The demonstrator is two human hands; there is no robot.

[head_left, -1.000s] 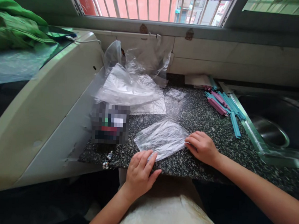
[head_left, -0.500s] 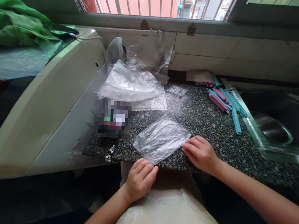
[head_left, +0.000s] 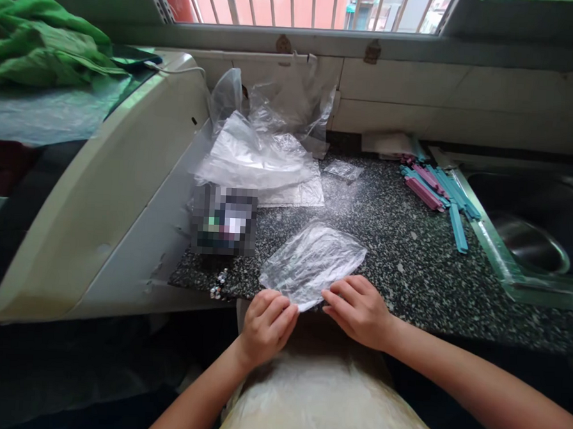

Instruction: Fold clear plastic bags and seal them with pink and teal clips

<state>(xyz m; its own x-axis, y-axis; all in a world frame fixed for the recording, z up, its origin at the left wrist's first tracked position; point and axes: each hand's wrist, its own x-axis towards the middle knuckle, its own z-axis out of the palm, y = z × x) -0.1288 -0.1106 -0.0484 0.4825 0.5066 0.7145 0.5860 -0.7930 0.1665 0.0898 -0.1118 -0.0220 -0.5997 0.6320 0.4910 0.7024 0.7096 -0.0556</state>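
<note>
A small clear plastic bag lies flat on the speckled dark counter, its near edge at the counter's front. My left hand is curled at that near edge, fingers bent and pinching the bag's corner. My right hand rests beside it on the bag's lower right edge, fingers together and pressed on the plastic. Both hands touch the same bag, a few centimetres apart.
A heap of larger clear bags sits at the back left. A blurred dark packet lies beside it. Teal and pink sealing clips lie by the steel sink. A white appliance with green cloth stands left.
My right hand slid left along the bag's near edge toward my left hand. My left hand drew back to the counter's front and curled. The view tilted down slightly.
</note>
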